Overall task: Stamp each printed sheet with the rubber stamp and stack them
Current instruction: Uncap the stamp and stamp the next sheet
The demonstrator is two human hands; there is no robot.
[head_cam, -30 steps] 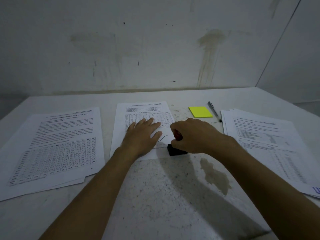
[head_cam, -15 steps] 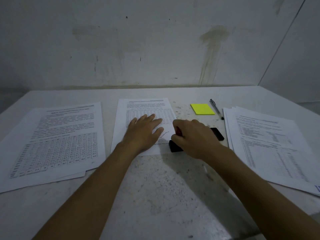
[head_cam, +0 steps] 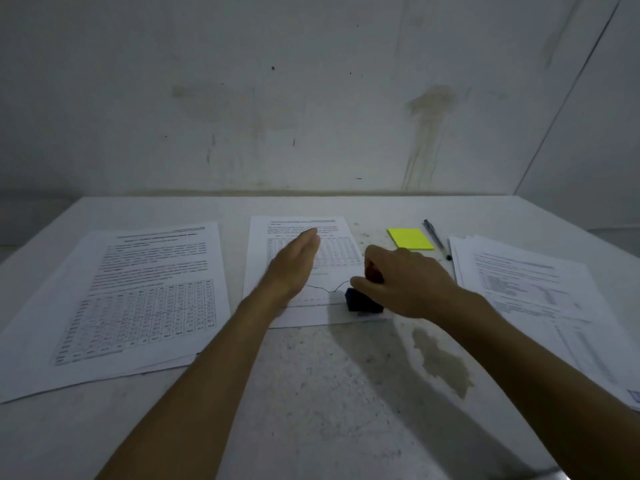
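the stamp (head_cam: 363, 301) sits pressed on the sheet (head_cam: 298, 271) at its 5 o'clock corner, we judge to print clear of the table. our right hand (head_cam: 405, 282) has its fingers curled tight round the red handle for downward force. our left hand (head_cam: 294, 263) lies open and flat at 9 o'clock of the stamp, holding nothing, pinning the sheet to the bench (head_cam: 329, 393). piles wait at 9 (head_cam: 138, 296) and 3 o'clock (head_cam: 540, 289).
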